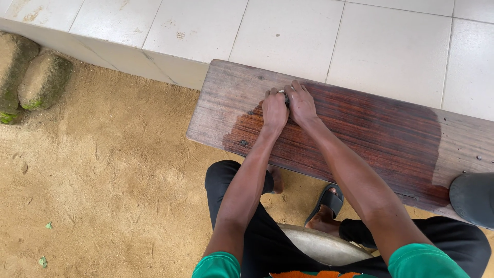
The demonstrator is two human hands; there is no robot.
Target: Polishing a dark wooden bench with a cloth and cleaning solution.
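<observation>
A long wooden plank [370, 128] lies across in front of me, its middle dark and wet, its left end dry and grey. My left hand [274, 109] and my right hand [301, 104] press side by side on the plank near its far edge. Between them they pinch a small pale object [282, 92], mostly hidden by the fingers. Both forearms stretch out from green sleeves.
White floor tiles [288, 31] form a raised step behind the plank. Sandy ground [103, 180] spreads to the left, with two mossy stones [31, 77] at the far left. A dark round object [473, 198] sits on the plank's right end. A metal bowl [321, 244] rests between my legs.
</observation>
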